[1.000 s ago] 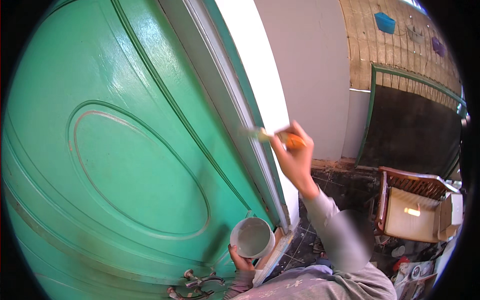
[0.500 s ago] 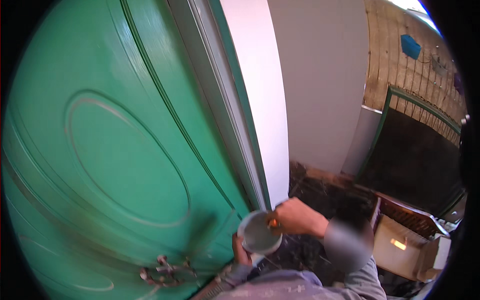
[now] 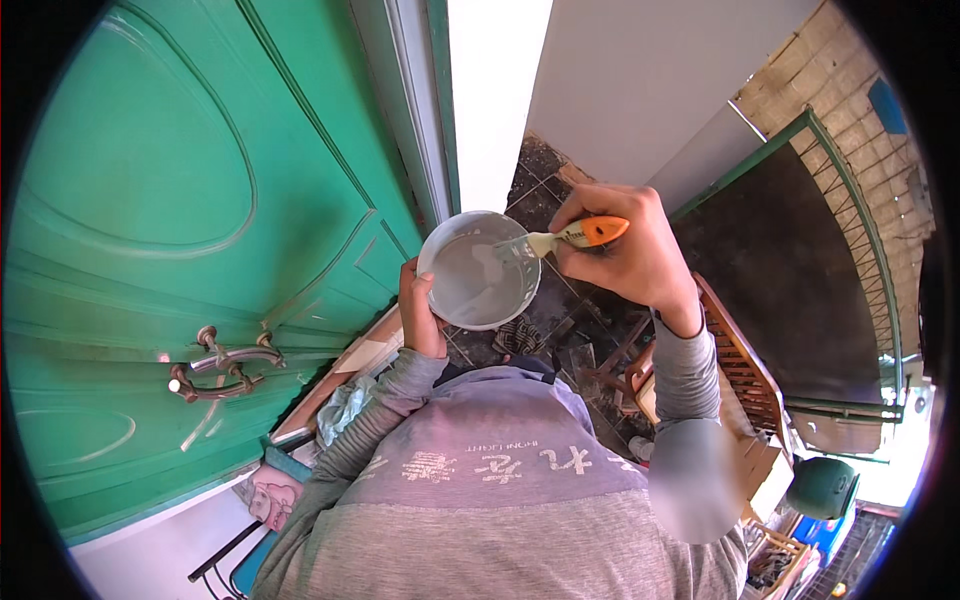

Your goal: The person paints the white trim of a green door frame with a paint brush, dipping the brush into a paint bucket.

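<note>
A round, whitish paint tub [image 3: 437, 247] is in front of my chest, with pale grey paint [image 3: 468, 278] inside. My left hand [image 3: 424, 312] is closed on its left side, thumb over the rim. My right hand [image 3: 640, 250] pinches a paintbrush [image 3: 598, 232] by its handle, which is pale near the bristles and orange at the end. The brush lies nearly level across the tub's right rim, its bristles inside the tub and smeared with paint.
A green panelled door [image 3: 300, 200] with a metal handle [image 3: 230, 368] stands at my left, next to a grey frame and a white wall edge [image 3: 490, 90]. At the right are a dark panel in a green frame [image 3: 790, 270], a brown wooden rack [image 3: 745, 360] and a dark green pot [image 3: 825, 488].
The view has tipped downward, so the tub and both hands appear higher and more of my torso shows. The brush has turned and its handle shows plainly beside the right hand's fingers.
</note>
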The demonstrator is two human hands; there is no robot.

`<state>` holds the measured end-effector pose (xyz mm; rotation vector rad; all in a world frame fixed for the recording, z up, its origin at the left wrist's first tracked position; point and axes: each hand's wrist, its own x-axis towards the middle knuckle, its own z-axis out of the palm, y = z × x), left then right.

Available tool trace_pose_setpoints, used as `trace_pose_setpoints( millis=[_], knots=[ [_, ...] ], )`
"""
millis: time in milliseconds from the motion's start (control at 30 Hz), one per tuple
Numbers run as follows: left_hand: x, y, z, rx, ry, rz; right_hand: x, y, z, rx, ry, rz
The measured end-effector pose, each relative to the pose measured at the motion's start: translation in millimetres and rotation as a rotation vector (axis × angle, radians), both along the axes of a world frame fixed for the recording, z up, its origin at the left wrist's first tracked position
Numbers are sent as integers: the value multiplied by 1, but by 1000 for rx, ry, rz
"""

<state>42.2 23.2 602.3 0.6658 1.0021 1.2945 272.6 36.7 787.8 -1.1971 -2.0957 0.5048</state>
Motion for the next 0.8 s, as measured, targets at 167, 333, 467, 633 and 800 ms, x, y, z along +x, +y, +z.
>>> trace_pose_setpoints(
  millis=[167, 333, 467, 633, 800],
  knots=[
    [10, -17, 1, 14, -48, 52, 16, -25, -39, -161, 232, -201],
    [13, -24, -8, 61, -87, 150, 28, -46, -104, -286, 512, -415],
    [5, -23, -15, 37, -22, 130, 11, -58, -113, -270, 701, -508],
    [-5, -17, -18, 77, -15, 161, -12, -56, -108, -182, 635, -568],
    [-24, -6, -19, 60, 18, 129, -34, -50, -110, -97, 685, -560]
  ],
)
